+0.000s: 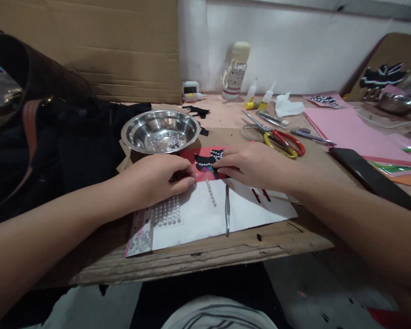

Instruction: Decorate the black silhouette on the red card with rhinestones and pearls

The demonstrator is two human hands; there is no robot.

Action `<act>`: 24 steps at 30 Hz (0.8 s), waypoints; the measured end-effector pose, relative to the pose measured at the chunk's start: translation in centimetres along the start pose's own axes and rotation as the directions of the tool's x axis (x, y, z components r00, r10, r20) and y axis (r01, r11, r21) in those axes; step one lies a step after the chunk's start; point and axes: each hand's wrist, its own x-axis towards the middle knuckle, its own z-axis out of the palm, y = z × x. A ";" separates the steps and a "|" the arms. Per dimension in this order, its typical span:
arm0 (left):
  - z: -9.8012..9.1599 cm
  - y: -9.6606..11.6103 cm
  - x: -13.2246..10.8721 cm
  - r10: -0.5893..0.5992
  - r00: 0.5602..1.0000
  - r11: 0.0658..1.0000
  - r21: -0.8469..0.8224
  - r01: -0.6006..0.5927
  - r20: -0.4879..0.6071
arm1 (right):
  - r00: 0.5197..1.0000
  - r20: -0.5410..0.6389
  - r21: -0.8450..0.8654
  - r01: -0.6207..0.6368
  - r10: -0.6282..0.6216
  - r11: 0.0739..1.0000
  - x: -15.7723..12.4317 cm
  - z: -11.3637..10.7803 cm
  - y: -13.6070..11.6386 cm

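A black cut-out shape (204, 161), edged with rows of white pearl beads and bearing a patch of multicoloured glitter, lies on a red sheet (199, 176). My right hand (251, 165) rests at its right side, fingers stretched out and fingertips touching it. To the left, my left hand (160, 176) is closed, thumb and index finger together at the red sheet's edge; anything between them is too small to make out. Below it, a sheet of stick-on pearls (167, 211) lies on white backing (198, 224). A short pearl strip (211, 193) and tweezers (227, 210) lie beside it.
Behind my left hand stands a steel bowl (132, 139) with small beads inside. Scissors (284, 141), a pen (311, 136) and a phone (373, 178) lie at right. Glue bottles (267, 95) and a drinking bottle (235, 73) stand along the wall. A dark bag (55, 82) sits at left.
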 end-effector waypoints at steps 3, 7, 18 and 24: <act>0.1 0.0 0.1 -0.004 1.000 1.000 0.003 0.004 -0.005 | 1.000 -0.011 -0.001 0.014 -0.014 1.000 0.0 0.1 0.1; 0.2 -0.2 0.0 0.024 1.000 1.000 0.012 -0.024 -0.009 | 0.997 -0.070 0.006 0.008 -0.007 1.000 0.0 0.2 -0.3; -0.2 -0.1 -0.1 0.011 1.000 1.000 -0.017 -0.010 0.010 | 0.855 -0.005 -0.154 -0.514 0.519 0.844 -1.9 -3.8 6.8; -0.3 -0.4 0.0 -0.017 1.000 0.997 -0.073 0.018 0.023 | 0.759 0.219 -0.111 -0.606 0.614 0.788 -4.3 -4.0 11.5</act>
